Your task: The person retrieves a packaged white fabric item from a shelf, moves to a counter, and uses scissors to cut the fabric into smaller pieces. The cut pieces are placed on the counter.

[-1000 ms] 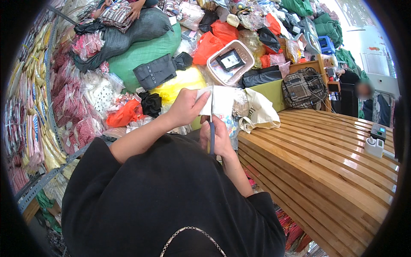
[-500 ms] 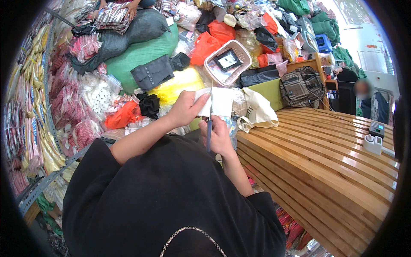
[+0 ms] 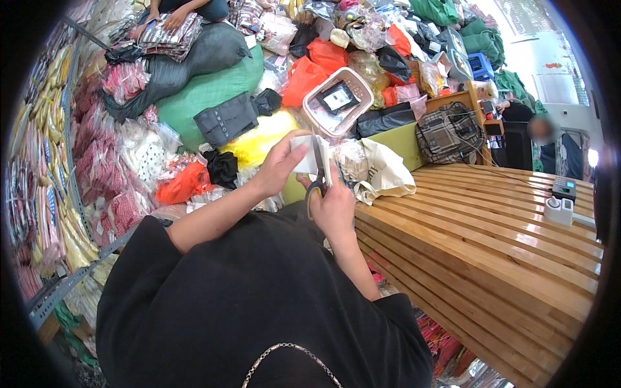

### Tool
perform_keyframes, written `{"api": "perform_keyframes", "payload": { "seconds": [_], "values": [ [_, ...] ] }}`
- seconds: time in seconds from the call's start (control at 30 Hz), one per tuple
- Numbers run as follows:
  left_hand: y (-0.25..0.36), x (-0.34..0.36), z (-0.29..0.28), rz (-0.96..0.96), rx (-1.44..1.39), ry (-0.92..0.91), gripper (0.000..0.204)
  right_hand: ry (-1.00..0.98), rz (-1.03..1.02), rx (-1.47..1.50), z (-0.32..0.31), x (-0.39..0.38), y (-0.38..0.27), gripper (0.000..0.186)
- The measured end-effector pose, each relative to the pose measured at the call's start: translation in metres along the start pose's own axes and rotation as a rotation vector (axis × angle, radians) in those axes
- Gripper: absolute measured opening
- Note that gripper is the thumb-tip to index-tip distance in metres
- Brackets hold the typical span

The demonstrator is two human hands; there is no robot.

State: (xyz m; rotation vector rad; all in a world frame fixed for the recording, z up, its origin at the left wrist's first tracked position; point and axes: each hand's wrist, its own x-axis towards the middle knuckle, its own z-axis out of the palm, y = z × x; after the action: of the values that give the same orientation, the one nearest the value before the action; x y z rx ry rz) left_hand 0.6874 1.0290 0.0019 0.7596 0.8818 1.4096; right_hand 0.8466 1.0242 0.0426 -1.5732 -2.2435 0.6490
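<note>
In front of my chest, my left hand point(image 3: 278, 167) pinches a white folded piece point(image 3: 302, 157), its thumb lying on the near face. Whether the piece is paper or cloth I cannot tell. My right hand point(image 3: 334, 208) grips a pair of scissors point(image 3: 315, 187) by dark handles, with the blades pointing up and away from me along the white piece. Part of the white piece stands up beyond the blades, close to my right fingertips. How far the blades are apart is hard to make out.
A pinkish-white plastic basket point(image 3: 358, 72) holding a dark packet stands just ahead. A cream cloth bag point(image 3: 386, 174) lies by the slatted wooden bench point(image 3: 479, 220) at right. Bagged goods and a green sack point(image 3: 181, 107) fill the left. Another person's hands point(image 3: 174, 18) rest on folded packs.
The scissors have turned so their handle loops show, and the white piece has tilted and folded up around the blades. My right hand has rotated and shifted slightly right.
</note>
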Motion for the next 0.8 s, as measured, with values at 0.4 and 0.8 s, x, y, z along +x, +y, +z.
{"api": "perform_keyframes", "payload": {
  "seconds": [0.4, 0.8],
  "values": [
    [-0.015, -0.008, 0.019, 0.084, 0.275, 0.234, 0.034, -0.017, 0.002, -0.445, 0.0, 0.001, 0.015, 0.068],
    [-0.009, -0.014, 0.002, -0.115, 0.122, 0.027, 0.02, 0.003, -0.163, -0.483, -0.023, 0.002, 0.023, 0.045]
  ]
}}
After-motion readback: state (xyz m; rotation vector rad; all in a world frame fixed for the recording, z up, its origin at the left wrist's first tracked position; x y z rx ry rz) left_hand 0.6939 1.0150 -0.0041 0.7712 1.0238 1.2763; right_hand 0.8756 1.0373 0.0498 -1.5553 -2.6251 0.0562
